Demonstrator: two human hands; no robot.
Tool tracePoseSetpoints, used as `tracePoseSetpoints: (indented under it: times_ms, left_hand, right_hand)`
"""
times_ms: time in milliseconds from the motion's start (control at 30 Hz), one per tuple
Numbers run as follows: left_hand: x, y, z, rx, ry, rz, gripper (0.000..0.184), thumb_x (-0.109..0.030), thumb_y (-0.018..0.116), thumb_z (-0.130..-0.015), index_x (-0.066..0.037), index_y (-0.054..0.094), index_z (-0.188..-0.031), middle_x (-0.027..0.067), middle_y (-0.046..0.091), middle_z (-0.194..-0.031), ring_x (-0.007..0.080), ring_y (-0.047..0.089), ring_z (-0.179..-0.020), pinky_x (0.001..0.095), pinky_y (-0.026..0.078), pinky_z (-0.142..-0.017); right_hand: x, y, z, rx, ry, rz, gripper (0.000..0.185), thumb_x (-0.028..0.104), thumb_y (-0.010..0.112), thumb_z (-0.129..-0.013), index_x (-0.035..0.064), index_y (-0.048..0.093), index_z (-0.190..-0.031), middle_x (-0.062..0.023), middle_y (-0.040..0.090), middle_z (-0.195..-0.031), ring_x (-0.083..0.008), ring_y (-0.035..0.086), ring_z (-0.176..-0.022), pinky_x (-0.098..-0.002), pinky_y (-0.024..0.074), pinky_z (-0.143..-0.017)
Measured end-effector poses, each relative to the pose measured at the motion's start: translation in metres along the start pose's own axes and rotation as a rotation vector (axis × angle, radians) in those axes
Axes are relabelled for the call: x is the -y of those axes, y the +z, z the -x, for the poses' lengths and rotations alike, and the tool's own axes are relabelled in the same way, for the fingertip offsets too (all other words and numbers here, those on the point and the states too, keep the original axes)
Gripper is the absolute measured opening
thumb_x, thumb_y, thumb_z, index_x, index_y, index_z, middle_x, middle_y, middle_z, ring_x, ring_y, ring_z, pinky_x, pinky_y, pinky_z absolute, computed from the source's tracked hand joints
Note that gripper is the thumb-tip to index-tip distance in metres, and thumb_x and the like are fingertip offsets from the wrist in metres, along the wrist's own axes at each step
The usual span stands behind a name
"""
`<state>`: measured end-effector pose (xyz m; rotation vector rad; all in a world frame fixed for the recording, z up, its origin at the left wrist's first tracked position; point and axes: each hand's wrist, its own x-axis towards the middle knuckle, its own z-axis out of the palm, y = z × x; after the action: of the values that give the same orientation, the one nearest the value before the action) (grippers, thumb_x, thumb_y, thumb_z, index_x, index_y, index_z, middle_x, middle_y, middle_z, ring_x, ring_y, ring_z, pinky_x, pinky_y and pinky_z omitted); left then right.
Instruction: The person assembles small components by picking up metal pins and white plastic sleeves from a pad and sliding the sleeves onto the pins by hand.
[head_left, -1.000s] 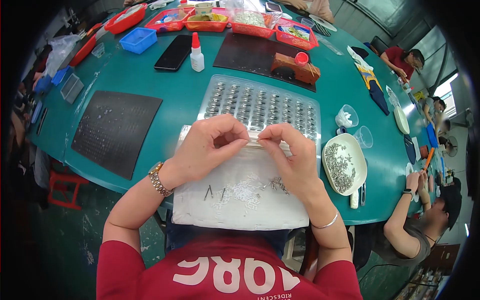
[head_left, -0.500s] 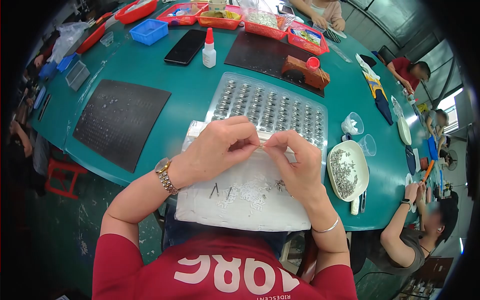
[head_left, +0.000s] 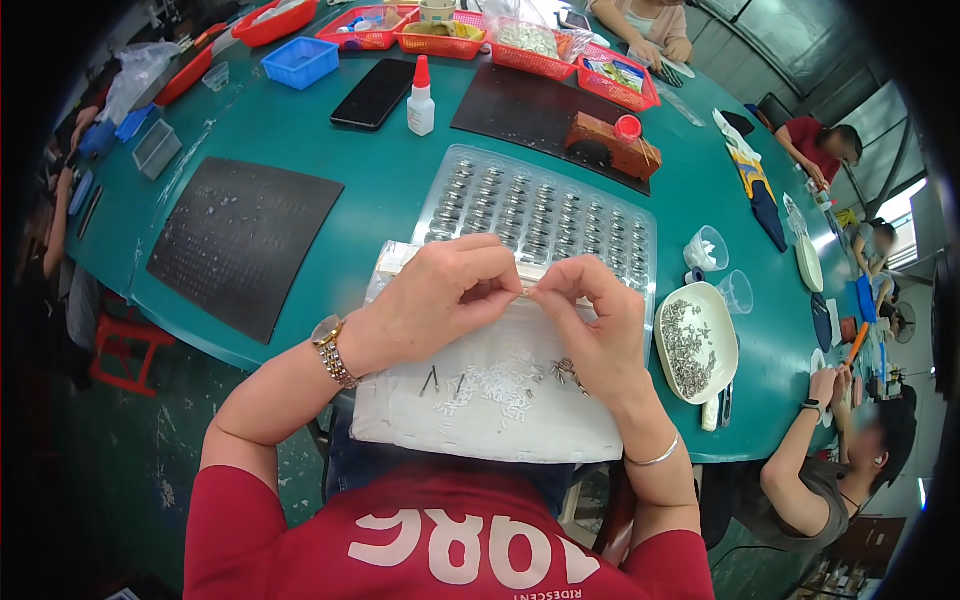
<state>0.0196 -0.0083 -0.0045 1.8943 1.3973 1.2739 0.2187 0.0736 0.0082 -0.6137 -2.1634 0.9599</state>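
The board (head_left: 400, 425) is off-white, the tiny tubes (head_left: 505, 382) white, the tabletop (head_left: 385, 185) green, the shirt (head_left: 240, 545) red.

The hands (head_left: 432, 298) (head_left: 603, 322) have drawn slightly closer together — apparently, at this size.

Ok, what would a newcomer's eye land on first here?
Probably the left hand and right hand, held close together above the white board at the centre. Just beyond them, a clear tray shows rows of shiny metal parts. Farther back stands a bottle with a bright red cap, beside a black phone.
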Motion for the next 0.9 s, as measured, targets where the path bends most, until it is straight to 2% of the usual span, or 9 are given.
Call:
tracePoseSetpoints:
  times_ms: [267,367,467,567,667,767,900]
  left_hand:
    - [-0.001,0.000,0.000,0.008,0.007,-0.028,0.007,0.003,0.069,-0.086,-0.001,0.064,-0.088,0.0049,0.060,-0.083,0.0164,0.060,-0.073,0.0303,0.048,-0.063]
    - [0.003,0.002,0.000,-0.005,0.070,-0.067,0.007,0.003,0.069,-0.086,-0.001,0.064,-0.089,0.0054,0.059,-0.084,0.0169,0.060,-0.073,0.0303,0.048,-0.062]
    - [0.008,0.006,0.003,-0.033,0.180,-0.153,0.008,0.004,0.069,-0.085,0.000,0.064,-0.090,0.0061,0.059,-0.085,0.0172,0.060,-0.071,0.0295,0.048,-0.062]
    - [0.001,0.002,0.001,-0.007,0.104,-0.108,0.008,0.004,0.069,-0.086,0.000,0.064,-0.091,0.0053,0.059,-0.086,0.0147,0.060,-0.071,0.0280,0.048,-0.063]
    - [-0.001,0.001,-0.001,0.000,-0.018,0.030,0.008,0.004,0.069,-0.087,0.000,0.065,-0.092,0.0039,0.059,-0.086,0.0120,0.060,-0.070,0.0267,0.048,-0.063]
    - [0.000,0.000,-0.001,0.005,0.004,-0.004,0.007,0.003,0.069,-0.087,-0.001,0.066,-0.093,0.0028,0.060,-0.086,0.0099,0.059,-0.071,0.0259,0.048,-0.063]
    - [0.000,0.000,0.000,-0.002,-0.008,-0.009,0.007,0.002,0.070,-0.087,-0.001,0.066,-0.093,0.0028,0.060,-0.085,0.0096,0.059,-0.070,0.0256,0.048,-0.063]
  right_hand:
    - [0.002,0.001,0.001,0.005,0.010,0.017,0.013,-0.004,0.073,-0.087,0.0008,0.065,-0.097,-0.0054,0.070,-0.086,-0.0135,0.069,-0.077,-0.0281,0.0553,-0.069]
    - [0.000,0.002,0.001,0.006,-0.038,0.053,0.014,-0.004,0.073,-0.087,0.0010,0.065,-0.096,-0.0066,0.071,-0.086,-0.0162,0.069,-0.076,-0.0290,0.0552,-0.067]
    - [-0.004,0.006,0.000,-0.024,-0.254,0.219,0.015,-0.004,0.074,-0.085,0.0009,0.065,-0.096,-0.0090,0.071,-0.087,-0.0207,0.070,-0.075,-0.0305,0.0551,-0.066]
    - [-0.001,0.004,0.001,-0.009,-0.122,0.136,0.017,0.000,0.077,-0.083,0.0033,0.067,-0.097,-0.0087,0.071,-0.089,-0.0232,0.069,-0.074,-0.0324,0.0534,-0.067]
    - [0.005,-0.008,-0.006,0.012,-0.137,0.229,0.016,0.005,0.079,-0.083,0.0069,0.069,-0.095,-0.0049,0.072,-0.087,-0.0208,0.068,-0.073,-0.0334,0.0496,-0.072]
    - [-0.005,-0.012,-0.006,0.021,-0.257,0.309,0.013,0.007,0.079,-0.082,0.0097,0.071,-0.092,-0.0011,0.072,-0.084,-0.0184,0.067,-0.072,-0.0327,0.0449,-0.077]
    - [-0.003,-0.010,-0.006,0.032,-0.255,0.287,0.011,0.006,0.079,-0.082,0.0089,0.071,-0.090,-0.0003,0.072,-0.081,-0.0179,0.068,-0.074,-0.0330,0.0433,-0.080]
